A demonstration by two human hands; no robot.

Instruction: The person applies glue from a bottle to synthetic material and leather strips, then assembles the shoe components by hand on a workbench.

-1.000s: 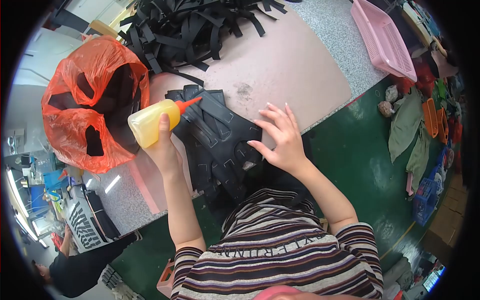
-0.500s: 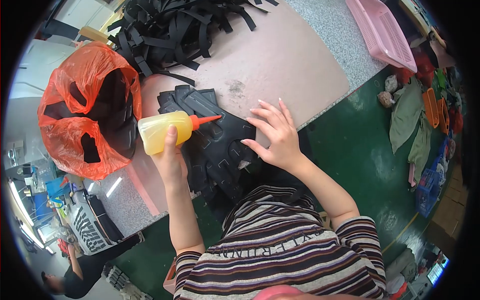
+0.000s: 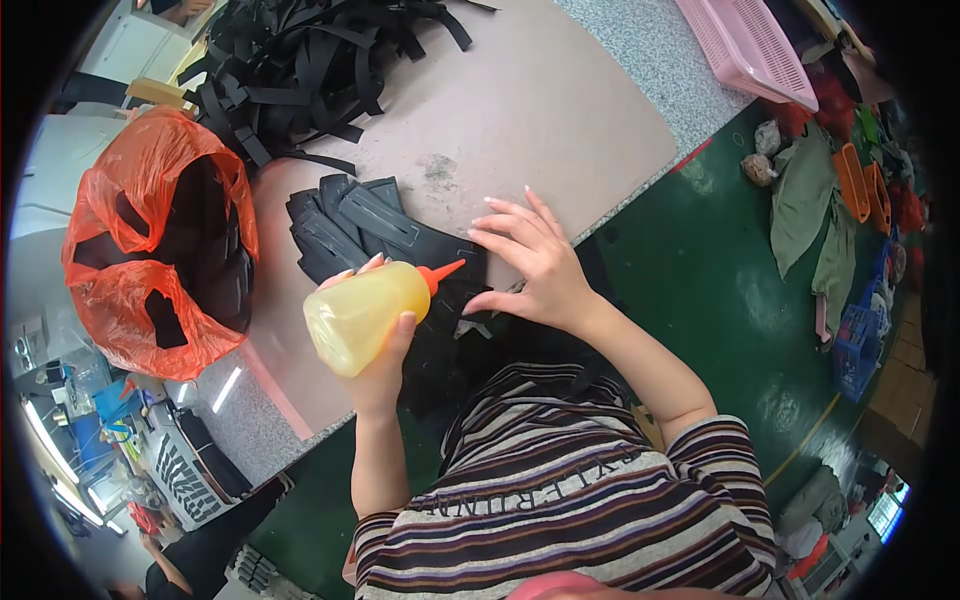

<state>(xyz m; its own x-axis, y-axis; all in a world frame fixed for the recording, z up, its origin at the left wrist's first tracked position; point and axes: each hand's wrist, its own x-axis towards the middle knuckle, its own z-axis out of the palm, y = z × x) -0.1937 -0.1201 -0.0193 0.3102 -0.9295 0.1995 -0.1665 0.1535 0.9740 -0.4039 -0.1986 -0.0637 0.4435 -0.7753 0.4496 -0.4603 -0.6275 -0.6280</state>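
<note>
My left hand (image 3: 385, 365) is wrapped round a soft squeeze bottle (image 3: 360, 315) of yellowish liquid. Its red pointed nozzle (image 3: 446, 273) tilts up to the right, over a stack of flat black cut pieces (image 3: 375, 225) with pale line marks. At the right edge of that stack is my right hand (image 3: 535, 265), fingers spread and holding nothing. Its thumb and fingertips are at or just over the black material; contact is hard to make out. The lower part of the stack is partly hidden behind the bottle and my left hand.
A red plastic bag (image 3: 160, 250) with black pieces inside stands on the left. Beyond the stack lies a heap of black strips (image 3: 290, 80) on the pinkish mat (image 3: 540, 110). A pink basket (image 3: 755, 55) sits at the far right table edge. Another person (image 3: 185, 565) is at lower left.
My left hand has moved down and right with the bottle, turning it so the nozzle points more upward. My right hand stays spread beside the black pieces. The whole view has shifted slightly.
</note>
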